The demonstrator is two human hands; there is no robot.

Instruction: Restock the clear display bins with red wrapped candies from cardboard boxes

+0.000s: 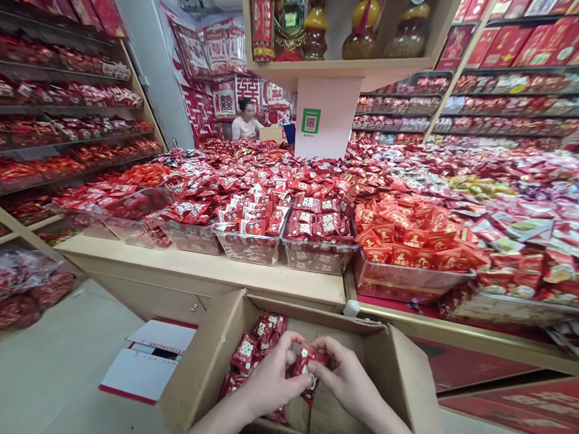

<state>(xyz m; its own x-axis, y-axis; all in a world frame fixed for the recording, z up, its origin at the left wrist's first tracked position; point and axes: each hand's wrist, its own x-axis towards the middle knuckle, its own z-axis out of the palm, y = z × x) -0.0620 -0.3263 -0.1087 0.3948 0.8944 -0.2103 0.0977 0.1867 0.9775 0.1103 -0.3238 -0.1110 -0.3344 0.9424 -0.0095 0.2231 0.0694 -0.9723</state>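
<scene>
Both my hands reach into an open cardboard box [410, 379] just in front of me. Between them is a small dark red wrapped packet [308, 357] with white print, probably a candy. My right hand [336, 370] pinches it with thumb and fingers. My left hand [284, 369] has its curled fingers and thumb against the packet's left side. More dark red packets [247, 351] lie in the left part of the box, partly hidden under my left hand and forearm.
Clear plastic bins [248, 248] of red packets line the counter [206, 274] behind the box. A white folded carton [146, 357] lies on the floor at left. Shelves [65, 111] of packets stand left and right. A person [246, 124] sits at the back.
</scene>
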